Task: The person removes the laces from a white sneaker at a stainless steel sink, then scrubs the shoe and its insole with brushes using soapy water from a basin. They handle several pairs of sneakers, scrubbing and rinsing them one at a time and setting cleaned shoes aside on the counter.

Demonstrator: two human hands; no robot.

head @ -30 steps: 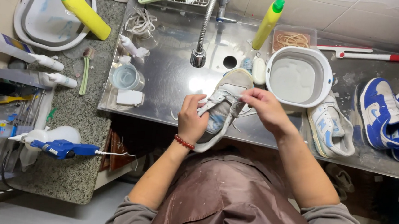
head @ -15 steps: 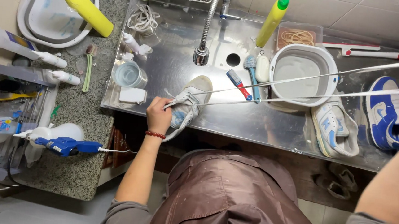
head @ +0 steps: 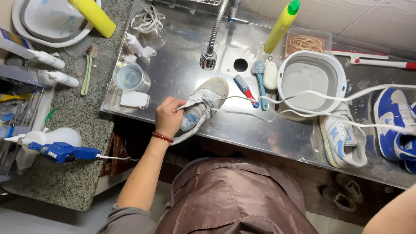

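The left hand (head: 169, 117) grips the sneaker (head: 200, 105) at its near end, fingers closed around the heel and tongue. The sneaker lies on the steel sink (head: 171, 74), near the front edge, and its long axis points away from the person, with the toe toward the faucet (head: 208, 57). A white lace (head: 318, 96) runs from the sneaker to the right, over the grey basin (head: 312, 80) and the white shoe (head: 341, 138), in two strands. The right arm reaches far to the right; its hand is out of view, so I cannot tell its fingers. The left hand is much nearer to the sneaker.
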